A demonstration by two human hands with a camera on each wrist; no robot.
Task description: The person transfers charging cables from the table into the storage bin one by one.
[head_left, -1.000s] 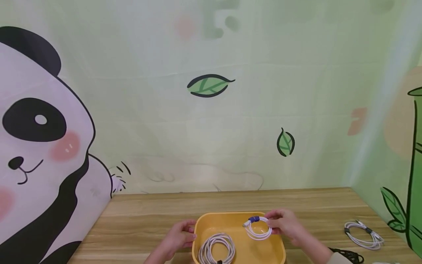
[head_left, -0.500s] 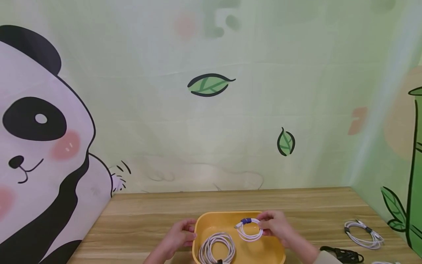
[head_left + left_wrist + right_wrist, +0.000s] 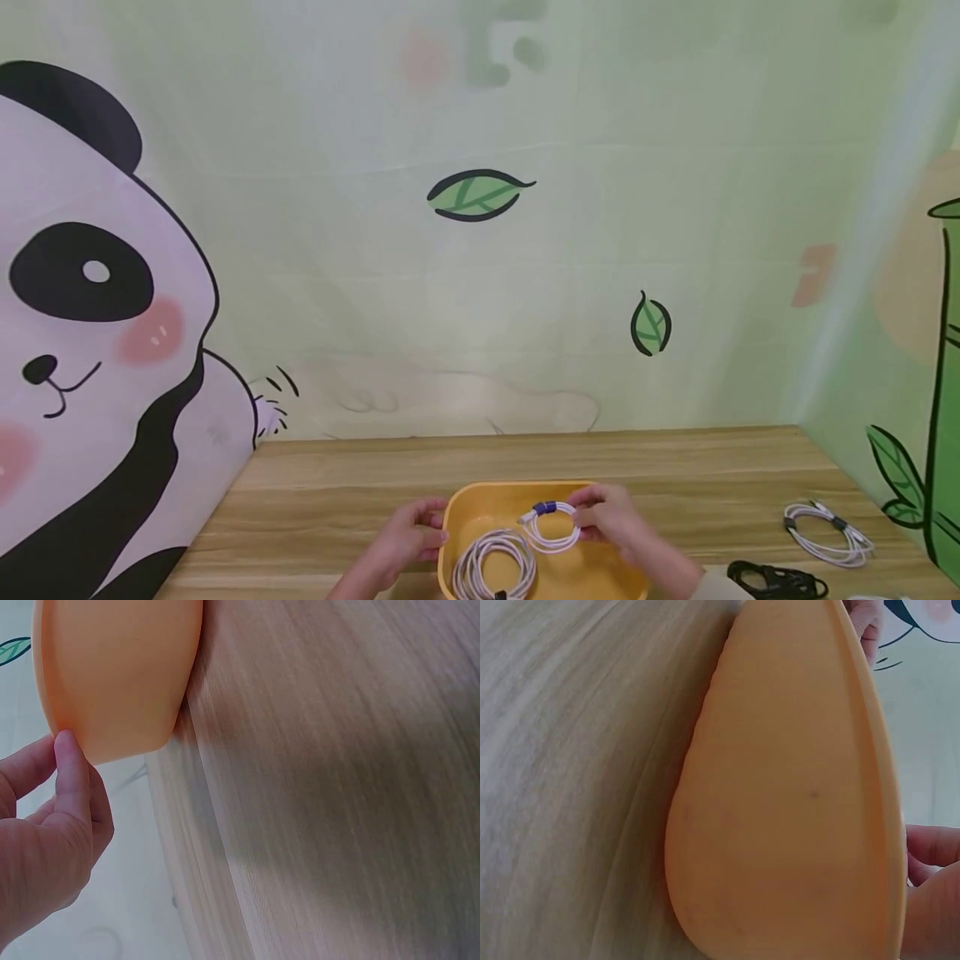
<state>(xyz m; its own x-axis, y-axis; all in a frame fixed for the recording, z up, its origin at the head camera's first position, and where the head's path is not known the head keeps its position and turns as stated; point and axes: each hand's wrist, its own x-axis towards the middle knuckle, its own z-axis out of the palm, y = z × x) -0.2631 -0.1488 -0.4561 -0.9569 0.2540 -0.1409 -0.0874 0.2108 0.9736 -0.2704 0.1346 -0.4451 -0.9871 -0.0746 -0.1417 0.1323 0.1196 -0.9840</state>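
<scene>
A yellow plastic bin [image 3: 585,575] stands on the wooden table at the front. At its left rim, my left hand [image 3: 405,542] pinches the edge between thumb and fingers; the left wrist view shows the same hand [image 3: 56,825] at the rim's corner. Over the bin's inside, my right hand [image 3: 611,521] pinches the right side of a small coiled white cable [image 3: 553,546] with a blue tie. In the right wrist view the bin's wall [image 3: 787,787] hides that cable. A larger coiled white cable [image 3: 467,571] with a black tie lies in the bin's left part.
To the right on the table [image 3: 337,500] lie a coiled white cable with black ties [image 3: 825,552] and a bundled black cable [image 3: 780,581]. Part of another pale thing shows at the bottom right edge. A printed cloth backdrop [image 3: 525,333] rises behind the table.
My right hand has moved left with the small white cable, bringing it close beside the larger coil. The left hand stays at the bin's rim. More of the black cable now shows.
</scene>
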